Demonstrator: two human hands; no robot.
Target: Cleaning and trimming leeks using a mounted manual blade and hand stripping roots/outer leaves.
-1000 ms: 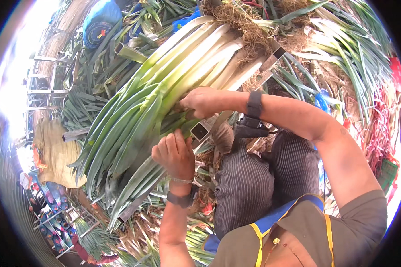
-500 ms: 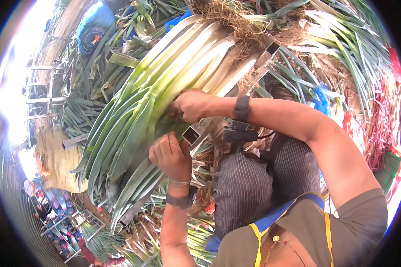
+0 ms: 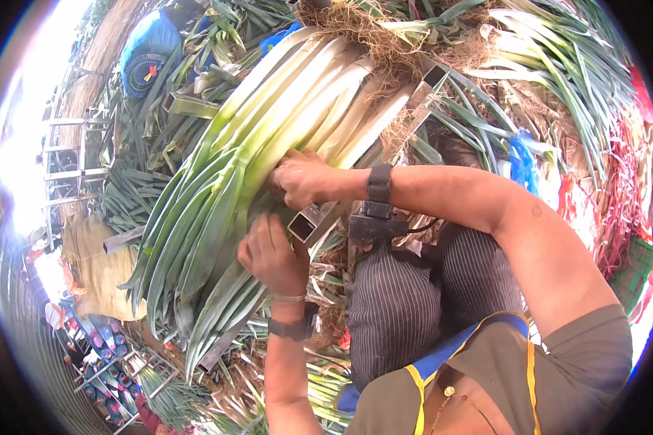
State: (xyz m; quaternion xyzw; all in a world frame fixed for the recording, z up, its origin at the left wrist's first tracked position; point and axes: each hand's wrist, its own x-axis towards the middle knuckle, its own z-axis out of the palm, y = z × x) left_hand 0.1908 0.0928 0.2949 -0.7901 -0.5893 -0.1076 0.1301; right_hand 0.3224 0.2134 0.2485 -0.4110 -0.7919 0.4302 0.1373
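Observation:
A large bundle of leeks (image 3: 232, 163) lies slantwise in front of me, white shafts and roots toward the upper right, green leaves toward the lower left. At the near edge of the bundle, where the shafts turn green, my right hand (image 3: 301, 179) is closed with its fingertips tucked against the leaves. Just below it, my left hand (image 3: 274, 254) is closed too, its fingers curled among the lower leaves. What either hand pinches is hidden. Between the hands and my knees juts the open square end of a metal tube (image 3: 305, 226), part of the frame under the bundle.
Another metal tube end (image 3: 435, 76) sticks up near the roots. More leeks (image 3: 544, 65) lie at the upper right, beside red plastic strings (image 3: 618, 196). A blue bundle (image 3: 151, 54) sits at the far left, above a tan cloth (image 3: 98, 268). Loose leaves cover the ground.
The view has shifted slightly, moving the bundle and frame a little leftward in the picture. Both hands stay at the bundle's near edge; the left fingers have shifted slightly.

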